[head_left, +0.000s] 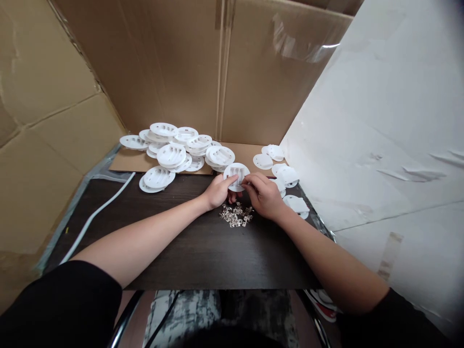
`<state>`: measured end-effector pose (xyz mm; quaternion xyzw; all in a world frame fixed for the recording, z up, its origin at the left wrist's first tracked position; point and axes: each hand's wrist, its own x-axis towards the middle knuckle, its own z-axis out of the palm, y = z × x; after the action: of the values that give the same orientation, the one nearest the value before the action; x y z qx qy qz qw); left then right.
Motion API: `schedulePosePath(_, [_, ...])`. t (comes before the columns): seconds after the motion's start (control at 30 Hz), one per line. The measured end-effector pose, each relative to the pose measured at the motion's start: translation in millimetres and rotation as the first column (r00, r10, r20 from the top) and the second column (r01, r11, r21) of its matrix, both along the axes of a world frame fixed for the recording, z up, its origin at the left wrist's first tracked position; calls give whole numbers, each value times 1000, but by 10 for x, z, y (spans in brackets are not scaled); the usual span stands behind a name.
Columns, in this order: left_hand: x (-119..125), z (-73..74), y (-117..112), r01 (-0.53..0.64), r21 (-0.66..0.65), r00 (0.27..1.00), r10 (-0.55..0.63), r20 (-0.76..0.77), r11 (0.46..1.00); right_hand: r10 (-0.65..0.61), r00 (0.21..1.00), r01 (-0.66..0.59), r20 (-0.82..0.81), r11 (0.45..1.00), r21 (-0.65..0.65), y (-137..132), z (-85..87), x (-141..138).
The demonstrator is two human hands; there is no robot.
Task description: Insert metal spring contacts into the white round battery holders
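A round white plastic disc point(232, 171) with moulded slots, like a battery holder, is held up over the middle of the table. My left hand point(217, 191) grips it from the left, thumb on its face and fingers underneath. At its right edge, my right hand point(266, 195) has thumb and index finger pinched together against the disc. Whatever small piece lies in that pinch is too small to make out. A thin dark rod point(271, 177) sticks out behind the right hand. Just below both hands lies a heap of small shiny metal clips point(236, 215).
Stacked white discs point(171, 155) cover a cardboard sheet point(125, 160) at the back left. More white discs point(288, 175) lie along the right edge, facing down. A white cable point(96, 212) crosses the dark table point(217, 261) at left. Cardboard walls point(174, 63) enclose the back and left.
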<state>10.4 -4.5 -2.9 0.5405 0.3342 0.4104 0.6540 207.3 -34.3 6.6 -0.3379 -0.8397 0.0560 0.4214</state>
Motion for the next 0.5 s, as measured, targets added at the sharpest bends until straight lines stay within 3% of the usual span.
schedulePosePath(0.5, [9, -14, 5, -28, -17, 999, 27, -17, 999, 25, 995, -25, 95, 1000, -1, -19, -8, 27])
